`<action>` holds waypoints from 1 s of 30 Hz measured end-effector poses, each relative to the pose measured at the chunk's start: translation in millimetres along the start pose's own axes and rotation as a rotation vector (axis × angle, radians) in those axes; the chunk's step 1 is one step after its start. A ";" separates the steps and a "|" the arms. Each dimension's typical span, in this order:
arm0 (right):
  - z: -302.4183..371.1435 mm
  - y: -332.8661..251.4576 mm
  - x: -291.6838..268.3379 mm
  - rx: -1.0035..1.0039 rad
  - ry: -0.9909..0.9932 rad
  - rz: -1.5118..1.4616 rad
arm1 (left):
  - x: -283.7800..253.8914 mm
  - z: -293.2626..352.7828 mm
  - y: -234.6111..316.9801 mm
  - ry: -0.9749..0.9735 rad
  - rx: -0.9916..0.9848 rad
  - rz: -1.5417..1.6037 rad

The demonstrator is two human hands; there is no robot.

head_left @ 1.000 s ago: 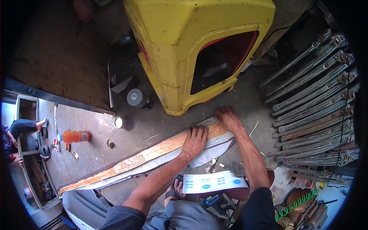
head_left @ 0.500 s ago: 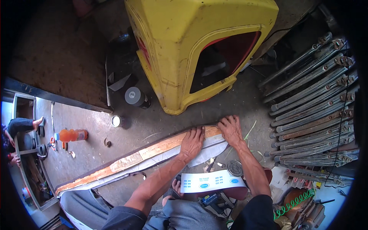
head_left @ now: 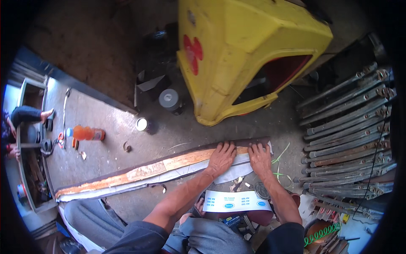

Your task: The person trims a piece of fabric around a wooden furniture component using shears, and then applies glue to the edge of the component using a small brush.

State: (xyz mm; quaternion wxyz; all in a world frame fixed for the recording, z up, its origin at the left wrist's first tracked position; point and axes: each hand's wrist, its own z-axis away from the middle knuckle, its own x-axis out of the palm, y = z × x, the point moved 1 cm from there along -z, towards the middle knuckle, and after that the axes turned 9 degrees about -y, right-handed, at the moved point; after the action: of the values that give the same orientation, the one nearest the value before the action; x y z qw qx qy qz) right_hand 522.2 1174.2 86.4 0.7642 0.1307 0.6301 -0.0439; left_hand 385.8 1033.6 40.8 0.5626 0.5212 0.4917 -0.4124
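A long narrow wooden strip (head_left: 139,171), orange-brown with a dark upper edge, lies across the concrete floor from lower left to right. White paper (head_left: 230,169) lies under its near edge. My left hand (head_left: 220,157) presses flat on the strip near its right end, fingers spread. Just to the right, my right hand (head_left: 259,157) also rests flat on the strip and paper. Neither hand grips anything.
A big yellow moulded shell (head_left: 237,55) stands behind the strip. Stacked metal leaf springs (head_left: 351,127) fill the right. An orange bottle (head_left: 86,133), a small tin (head_left: 141,124) and a grey can (head_left: 169,99) sit on the floor. Another person's leg (head_left: 29,114) shows far left.
My right hand has slid left along the strip and now lies close beside my left hand. The view has shifted, so the strip sits lower and more level.
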 end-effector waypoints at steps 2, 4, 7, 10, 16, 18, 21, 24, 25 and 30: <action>10.2 -12.7 -0.5 0.100 -0.042 0.050 | -9.5 2.2 -4.8 -0.099 -0.040 0.033; 18.5 -17.1 12.2 0.099 -0.105 0.060 | -25.3 4.3 -10.0 -0.136 -0.012 0.310; 9.5 -17.0 14.9 0.156 -0.103 0.100 | -45.8 38.2 -36.2 -0.037 0.001 0.330; -5.8 -21.8 -3.2 0.187 -0.181 0.025 | -60.9 101.4 -73.4 -0.011 -0.069 0.368; -63.6 -122.1 -56.8 0.155 0.072 -0.363 | -78.0 251.9 -136.5 0.140 -0.547 0.207; -90.8 -187.2 -65.9 -0.103 0.112 -0.555 | -77.3 285.7 -137.2 0.155 -0.548 0.204; -119.7 -266.4 -81.6 -0.337 0.071 -0.678 | -66.1 309.9 -135.5 0.181 -0.560 0.144; -140.1 -303.1 -79.4 -0.430 0.050 -0.675 | -52.3 307.5 -132.0 0.254 -0.586 0.102; -144.1 -313.3 -78.9 -0.437 0.036 -0.681 | -47.8 307.8 -132.8 0.263 -0.582 0.113; -141.2 -347.7 -60.8 -0.503 -0.104 -0.593 | -29.0 317.9 -134.8 0.307 -0.595 0.137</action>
State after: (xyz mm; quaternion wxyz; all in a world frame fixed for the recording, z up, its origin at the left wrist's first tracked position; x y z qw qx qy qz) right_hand 295.0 869.8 71.1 0.7574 -0.2508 0.5921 -0.1136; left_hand 288.3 701.1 36.3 0.6358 0.4220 0.6333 -0.1288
